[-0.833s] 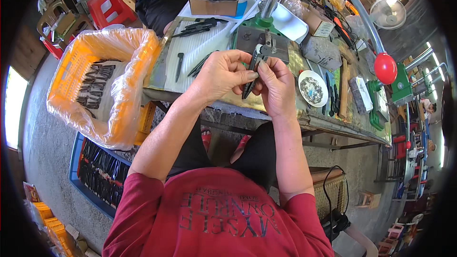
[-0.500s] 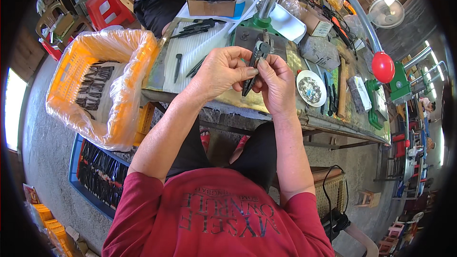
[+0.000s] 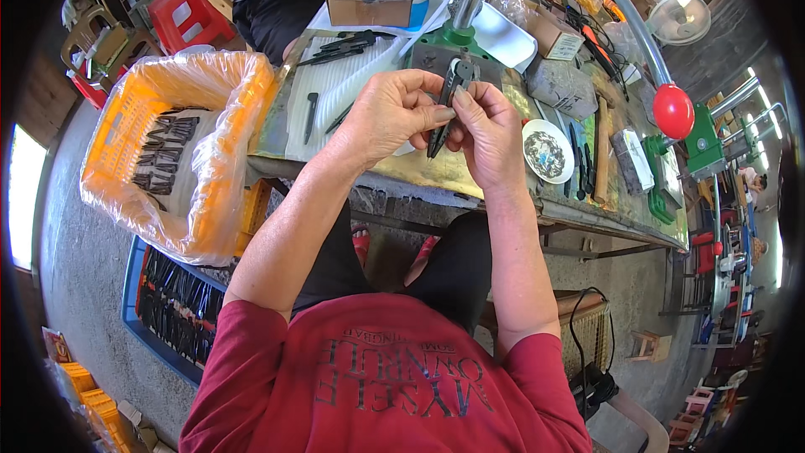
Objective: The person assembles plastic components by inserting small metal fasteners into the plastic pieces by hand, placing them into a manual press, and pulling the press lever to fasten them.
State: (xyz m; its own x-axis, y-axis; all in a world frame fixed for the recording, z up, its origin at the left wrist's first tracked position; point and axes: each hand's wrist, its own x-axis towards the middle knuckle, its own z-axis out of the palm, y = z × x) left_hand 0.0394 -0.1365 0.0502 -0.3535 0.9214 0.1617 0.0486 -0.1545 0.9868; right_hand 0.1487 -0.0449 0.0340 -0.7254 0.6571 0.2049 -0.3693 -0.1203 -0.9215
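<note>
Above the table's front edge, both hands hold one slim black two-legged tool [image 3: 451, 101] with a round, pivot-like head. It slants with its head up and far, its narrow end down and near. My left hand [image 3: 401, 113] pinches it from the left between thumb and fingers. On the other side my right hand [image 3: 486, 130] grips it, thumb against its upper part. Fingers cover part of the middle. Just beyond stands a green-based hand press [image 3: 457, 44]. To the right of my hands sits a white bowl [image 3: 547, 152] of small metal parts.
A plastic-lined yellow crate [image 3: 239, 117] with black pieces stands left of the table. More black pieces [image 3: 344, 49] lie on white foam [image 3: 323, 75]. A cardboard box [image 3: 371, 8] sits behind. A hammer [image 3: 602, 151] and a red-knobbed lever [image 3: 673, 116] are rightward. Another person [image 3: 268, 0] sits far left.
The tool's two legs, slightly apart before, now look closed together. Both hands keep their hold and have shifted only slightly.
</note>
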